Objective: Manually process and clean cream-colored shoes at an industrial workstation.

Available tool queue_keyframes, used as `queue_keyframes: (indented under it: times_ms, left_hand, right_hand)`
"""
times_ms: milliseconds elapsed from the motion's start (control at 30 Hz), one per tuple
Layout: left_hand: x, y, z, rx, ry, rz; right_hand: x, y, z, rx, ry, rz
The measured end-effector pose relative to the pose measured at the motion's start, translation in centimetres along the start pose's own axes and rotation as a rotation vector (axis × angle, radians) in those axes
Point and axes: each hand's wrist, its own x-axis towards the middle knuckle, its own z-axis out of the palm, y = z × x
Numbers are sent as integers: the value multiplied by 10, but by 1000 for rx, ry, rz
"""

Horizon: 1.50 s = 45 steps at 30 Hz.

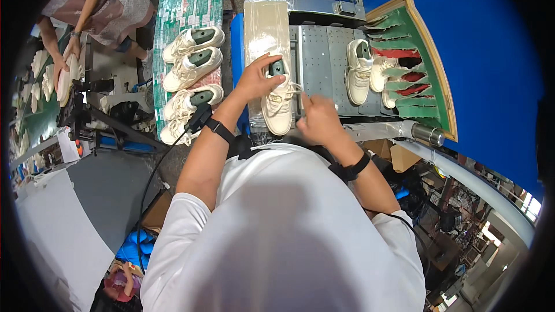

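A cream lace-up sneaker (277, 117) lies toe toward me on a narrow board covered in clear film (267, 26). A dark green shoe last (277, 68) fills its opening. My left hand (257, 79) holds the sneaker at the heel and collar, thumb on one side and fingers around the far end. To the right of the sneaker, my right hand (319, 118) is closed in a pinch, slightly blurred. A shoelace (295, 89) runs from the sneaker's eyelets to its fingers.
Several cream sneakers (193, 70) stand on a green-and-white patterned board (191, 0) at left. More sneakers (359, 75) ride a grey plate conveyor (324, 52) toward a slit green curtain (413, 52) in a wooden frame. At far left a co-worker's hands (63, 63) handle shoes.
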Motion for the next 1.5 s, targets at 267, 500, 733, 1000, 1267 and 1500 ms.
queue_keyframes:
  times_ms: [267,500,733,1000,1267,1500]
  left_hand:
    - [4,2,-1,148,-4,51]
    - [3,2,-6,153,-52,60]
    - [5,0,1,216,4,100]
    - [5,-6,0,234,-18,57]
    - [1,-6,-21,-30,-107,-19]
    - [5,-3,-15,158,-85,42]
  right_hand:
    - [-50,-20,-67,394,-213,52]
    - [3,-9,9,128,2,-107]
    - [-21,-26,-22,218,-79,-18]
    - [29,-41,7,214,-71,-104]
    - [-13,-26,-16,669,-155,84]
    - [-2,-45,-14,-32,-248,-60]
